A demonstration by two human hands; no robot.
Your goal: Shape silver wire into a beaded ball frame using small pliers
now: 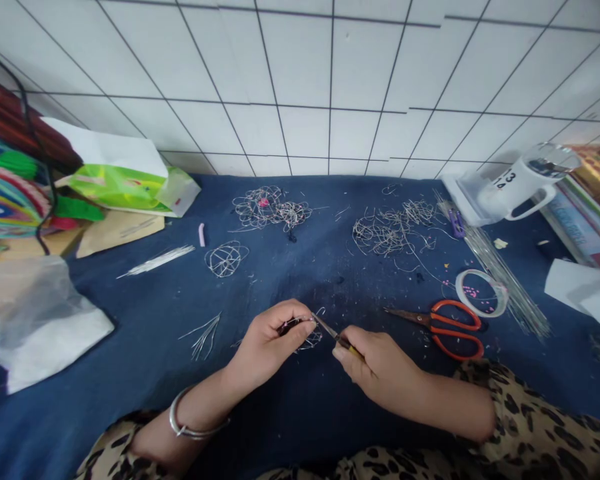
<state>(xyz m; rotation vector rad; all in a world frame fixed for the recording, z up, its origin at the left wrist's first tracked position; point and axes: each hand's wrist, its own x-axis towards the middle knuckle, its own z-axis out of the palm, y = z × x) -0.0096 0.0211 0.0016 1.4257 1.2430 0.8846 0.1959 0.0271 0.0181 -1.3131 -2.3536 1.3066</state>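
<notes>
My left hand (270, 340) is closed in a pinch on a small wire piece (310, 337) just above the blue cloth (145, 347). My right hand (375, 363) grips a thin pointed tool with a yellow handle (333, 331), its tip touching the wire piece at my left fingertips. A silver bangle (190, 427) circles my left wrist. Both sleeves are leopard print.
Orange-handled scissors (445, 323) lie right of my hands, beside a roll of clear tape (480, 292). Tangled wire heaps (270, 208) (395, 227), a wire ball (225, 259) and straight wire bundles (505, 280) are scattered farther back. A white mug (525, 180) sits far right, bags (120, 180) far left.
</notes>
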